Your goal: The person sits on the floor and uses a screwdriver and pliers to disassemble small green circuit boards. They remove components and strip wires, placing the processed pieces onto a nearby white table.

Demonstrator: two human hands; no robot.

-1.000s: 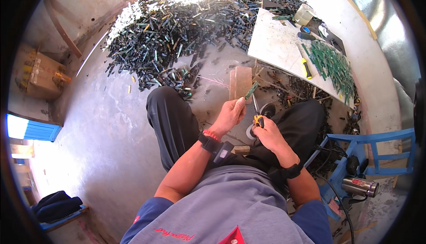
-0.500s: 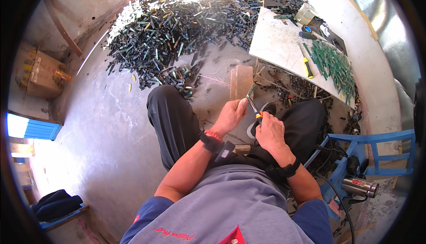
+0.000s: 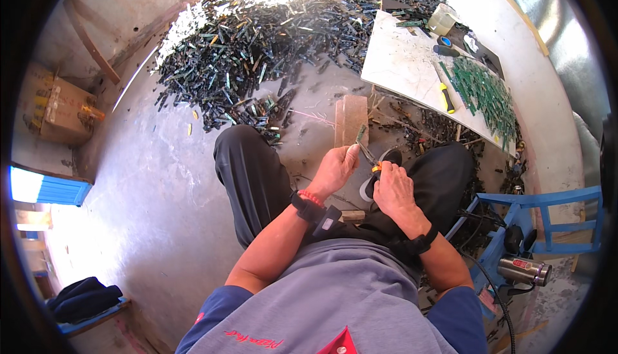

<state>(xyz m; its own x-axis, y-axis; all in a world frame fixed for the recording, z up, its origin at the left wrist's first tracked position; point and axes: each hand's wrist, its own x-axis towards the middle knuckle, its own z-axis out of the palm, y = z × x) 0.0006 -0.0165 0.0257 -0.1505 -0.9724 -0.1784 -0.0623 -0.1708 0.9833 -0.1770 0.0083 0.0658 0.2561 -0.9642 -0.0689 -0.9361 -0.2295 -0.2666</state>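
Observation:
My left hand (image 3: 337, 168) pinches a small green circuit-board strip (image 3: 361, 134) between thumb and fingers, its free end pointing up and away from me. My right hand (image 3: 394, 186) is closed round the yellow-and-black handle of a screwdriver-like tool (image 3: 368, 155). The tool's metal shank slants up and left toward the strip, close to my left fingertips. Whether its tip touches the strip is too small to tell. Both hands are between my knees, nearer to me than a reddish brick (image 3: 351, 112) on the floor.
A large heap of dark strips (image 3: 238, 64) covers the floor ahead. At right, a white board (image 3: 402, 61) bears green strips (image 3: 479, 90), a yellow-and-black tool (image 3: 446, 98) and a tape roll (image 3: 445, 42). A blue chair (image 3: 547, 225) and a steel flask (image 3: 523, 270) are beside me.
The metal shank has shifted slightly down and right, away from the upper end of the strip. My right hand has moved very little; my left hand keeps its grip.

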